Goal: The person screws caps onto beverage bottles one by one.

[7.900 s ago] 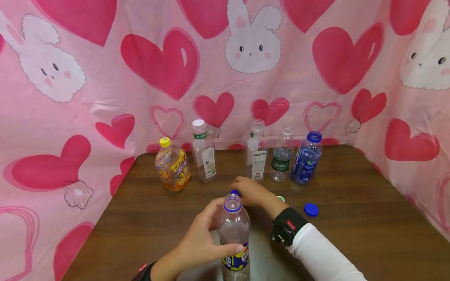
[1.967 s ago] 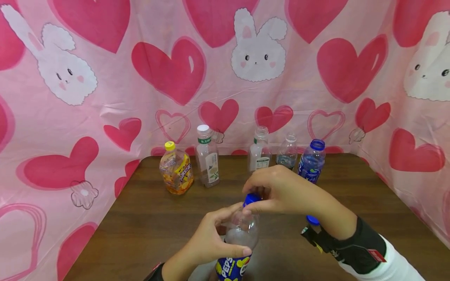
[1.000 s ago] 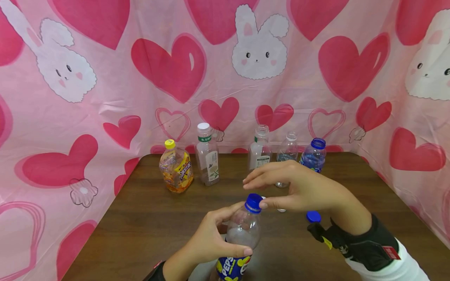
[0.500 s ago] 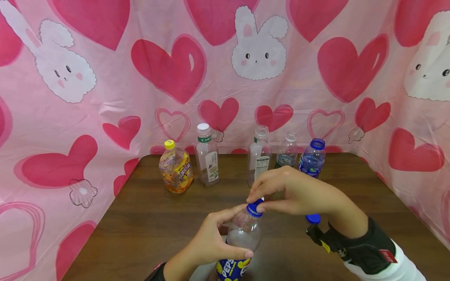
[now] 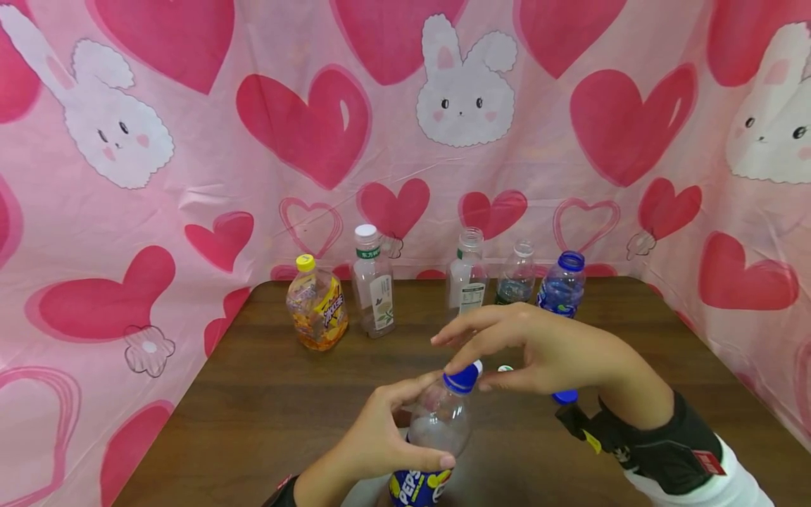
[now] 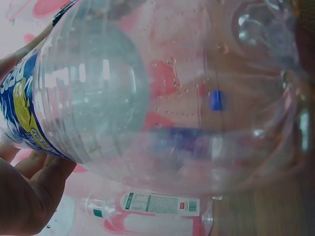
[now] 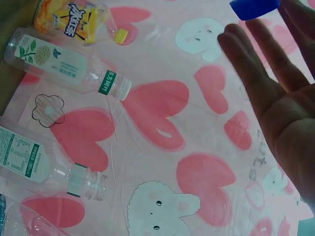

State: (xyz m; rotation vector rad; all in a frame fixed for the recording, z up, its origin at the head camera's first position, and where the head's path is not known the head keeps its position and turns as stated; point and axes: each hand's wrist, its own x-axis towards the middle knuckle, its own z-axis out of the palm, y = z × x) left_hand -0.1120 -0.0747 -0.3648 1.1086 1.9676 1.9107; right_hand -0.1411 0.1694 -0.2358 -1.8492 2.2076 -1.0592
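A clear plastic Pepsi bottle with a blue and yellow label stands tilted slightly right in front of me. My left hand grips it round the body, thumb across the label's upper edge. A blue bottle cap sits on its neck. My right hand hovers over the cap with fingers spread; the index fingertip is at the cap's edge and the thumb stands slightly apart. In the right wrist view, the fingers are extended beside the cap. The bottle's clear body fills the left wrist view.
Along the back stand a yellow-capped bottle, a white-capped bottle, an uncapped clear bottle, a small clear bottle and a blue bottle. A blue cap and a small green-white cap lie on the wooden table.
Earlier the Pepsi bottle's neck was bare and the right hand was at a blue cap on the table. The cap now sits on the neck; the right fingers have just loosened from it.
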